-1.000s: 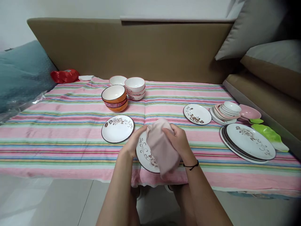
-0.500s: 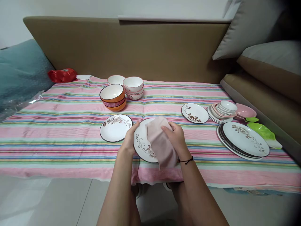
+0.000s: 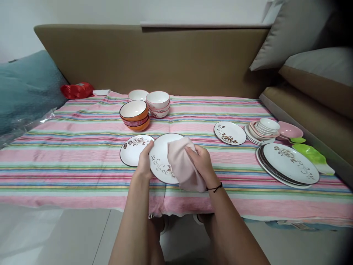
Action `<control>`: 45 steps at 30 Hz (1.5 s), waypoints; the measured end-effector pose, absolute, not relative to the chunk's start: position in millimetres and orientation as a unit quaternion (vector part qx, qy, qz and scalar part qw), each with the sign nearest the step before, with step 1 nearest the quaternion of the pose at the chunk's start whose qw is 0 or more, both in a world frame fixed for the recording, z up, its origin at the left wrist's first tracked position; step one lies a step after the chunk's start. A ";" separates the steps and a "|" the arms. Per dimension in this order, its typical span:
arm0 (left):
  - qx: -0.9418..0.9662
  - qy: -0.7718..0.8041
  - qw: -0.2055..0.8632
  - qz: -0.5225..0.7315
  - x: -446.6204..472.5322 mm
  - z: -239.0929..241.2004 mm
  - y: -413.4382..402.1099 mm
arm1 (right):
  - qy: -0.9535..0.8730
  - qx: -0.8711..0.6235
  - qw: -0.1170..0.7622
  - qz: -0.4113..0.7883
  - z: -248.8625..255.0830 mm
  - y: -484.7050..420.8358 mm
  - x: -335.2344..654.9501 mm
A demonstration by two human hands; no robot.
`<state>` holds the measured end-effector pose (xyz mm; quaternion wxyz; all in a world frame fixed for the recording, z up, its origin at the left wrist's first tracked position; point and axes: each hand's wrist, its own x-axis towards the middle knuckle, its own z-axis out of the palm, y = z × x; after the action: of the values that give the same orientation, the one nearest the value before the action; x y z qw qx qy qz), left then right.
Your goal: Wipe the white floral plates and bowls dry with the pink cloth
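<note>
At the centre of the frame I have a flowered plate (image 3: 160, 152), face up, its white surface bearing a brown floral spray. My left hand (image 3: 144, 162) is clamped on its left edge, thumb along the rim; the other fingers are mostly hidden, so I cannot tell how they lie. My right hand (image 3: 203, 164) grips a bunched pale pink cloth (image 3: 182, 162), its thumb on top, and the cloth covers the right part of the plate. A dark cord (image 3: 214, 188) circles my right wrist. Whether the plate touches the striped cover (image 3: 79, 162) below, I cannot tell.

Just left of it in the frame a similar small plate (image 3: 132, 156) lies on the cover, partly hidden behind my plate and left hand. Above that, left of the frame's centre, orange and red bowls (image 3: 135, 117) stand stacked, close to white bowls (image 3: 158, 105) with pink rims. Toward the right of the frame lies another flowered dish (image 3: 230, 133), beside a pile of small dishes (image 3: 265, 129). Below that pile, at the right, is a stack of large plates (image 3: 289, 163), with a green dish (image 3: 310, 154) just beyond.
</note>
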<state>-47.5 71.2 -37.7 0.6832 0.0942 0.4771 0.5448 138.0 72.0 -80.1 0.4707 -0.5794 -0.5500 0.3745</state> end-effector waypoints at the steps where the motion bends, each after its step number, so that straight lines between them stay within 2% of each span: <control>1: 0.099 0.488 0.703 0.508 -49.8 -36.6 68.6 | -0.566 -0.570 0.473 0.362 -78.8 72.4 140.6; 8: 0.179 0.478 0.792 0.335 -52.3 -30.3 53.4 | -0.644 -0.486 0.439 0.394 -68.8 66.7 138.3; 13: 0.227 0.475 0.791 0.312 -46.6 -25.7 47.5 | -0.676 -0.445 0.418 0.412 -65.5 65.4 128.7; 16: 0.230 0.476 0.778 0.341 -43.5 -25.1 45.8 | -0.675 -0.418 0.429 0.430 -62.7 67.2 127.3; 20: 0.191 0.471 0.768 0.389 -44.3 -26.6 45.9 | -0.633 -0.456 0.443 0.442 -63.1 70.1 131.1; 24: 0.111 0.484 0.739 0.456 -46.5 -29.5 48.8 | -0.559 -0.488 0.500 0.446 -67.4 71.0 133.8; 30: 0.070 0.378 0.661 0.645 -29.0 -38.8 60.8 | -0.412 -0.541 0.613 0.403 -68.7 66.0 122.8; 35: 0.071 0.288 0.637 0.712 -7.1 -38.7 68.5 | -0.358 -0.553 0.624 0.420 -75.2 60.7 103.1; 38: 0.122 0.274 0.668 0.681 -8.4 -37.4 69.0 | -0.309 -0.563 0.623 0.446 -81.4 63.6 100.9; 41: 0.208 0.310 0.710 0.597 -22.9 -39.5 70.9 | -0.282 -0.578 0.638 0.424 -82.4 71.3 118.5; 43: 0.268 0.372 0.718 0.523 -34.4 -41.7 73.0 | -0.313 -0.580 0.653 0.375 -77.9 75.5 137.9; 45: 0.316 0.441 0.688 0.481 -42.3 -43.3 74.2 | -0.398 -0.581 0.626 0.335 -71.0 76.9 155.9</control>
<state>-42.3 74.2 -43.3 0.6882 0.3159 0.4414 0.4814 155.9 76.9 -71.0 0.6265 -0.5810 -0.3977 0.3345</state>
